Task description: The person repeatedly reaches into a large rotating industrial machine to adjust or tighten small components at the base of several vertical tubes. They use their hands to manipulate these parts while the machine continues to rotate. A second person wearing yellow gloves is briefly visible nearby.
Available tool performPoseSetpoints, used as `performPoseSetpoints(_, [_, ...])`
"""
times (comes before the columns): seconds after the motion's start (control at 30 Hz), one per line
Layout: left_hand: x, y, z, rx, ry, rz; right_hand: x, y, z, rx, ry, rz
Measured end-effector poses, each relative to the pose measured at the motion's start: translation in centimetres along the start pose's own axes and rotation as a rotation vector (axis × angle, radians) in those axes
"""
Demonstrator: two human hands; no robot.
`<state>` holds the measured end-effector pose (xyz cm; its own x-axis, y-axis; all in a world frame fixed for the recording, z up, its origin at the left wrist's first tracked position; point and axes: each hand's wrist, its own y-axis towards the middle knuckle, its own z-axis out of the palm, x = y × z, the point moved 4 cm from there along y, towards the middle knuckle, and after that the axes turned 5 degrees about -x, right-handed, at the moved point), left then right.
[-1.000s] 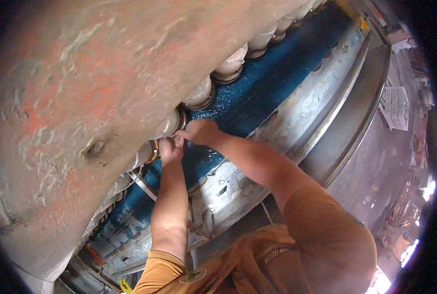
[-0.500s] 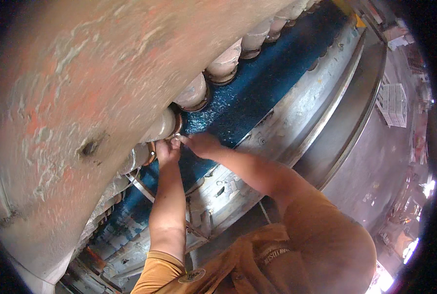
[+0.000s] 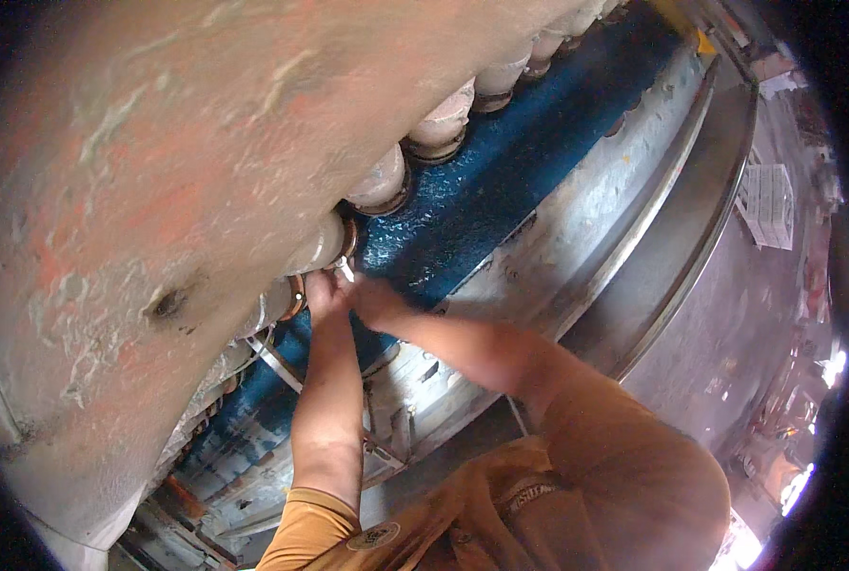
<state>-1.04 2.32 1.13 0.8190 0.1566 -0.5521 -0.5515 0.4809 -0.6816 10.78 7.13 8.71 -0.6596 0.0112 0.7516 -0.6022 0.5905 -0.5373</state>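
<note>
My left hand point(image 3: 324, 293) and my right hand point(image 3: 377, 303) meet just below a row of pale, rounded cylinders. Between their fingertips a small white piece point(image 3: 346, 270) sticks up; which hand holds it I cannot tell. The left fingers are curled together close to the rim of a cylinder point(image 3: 322, 246) with a brown metal ring point(image 3: 350, 235). Motion smears the right hand, so its fingers do not show clearly. Beside the left hand is another cylinder with an orange-brown ring point(image 3: 297, 296). Under both hands lies a dark blue, shiny surface point(image 3: 463, 209).
A large, rough, beige and reddish body point(image 3: 196, 143) overhangs the left side. Right of the blue surface run a worn whitish metal ledge point(image 3: 577, 209) and a curved metal rim point(image 3: 700, 228). A metal bracket point(image 3: 274, 360) stands by my left forearm. A pale slatted crate point(image 3: 767, 206) sits at far right.
My right hand has moved down and slightly left, closer to my left hand. The white piece shows more plainly above the fingers. My left hand has hardly moved.
</note>
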Motion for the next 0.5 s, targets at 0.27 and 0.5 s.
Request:
performPoseSetpoints(0.27, [-0.9, -2.3, 1.6, 0.001, -0.006, -0.02, -0.4, -1.0, -2.0, 0.059, -0.413, -0.347])
performPoseSetpoints(0.5, [-1.2, -4.7, 4.8, -0.08, -0.066, -0.004, 1.8, 2.1, -7.0, 0.122, -0.467, -0.522])
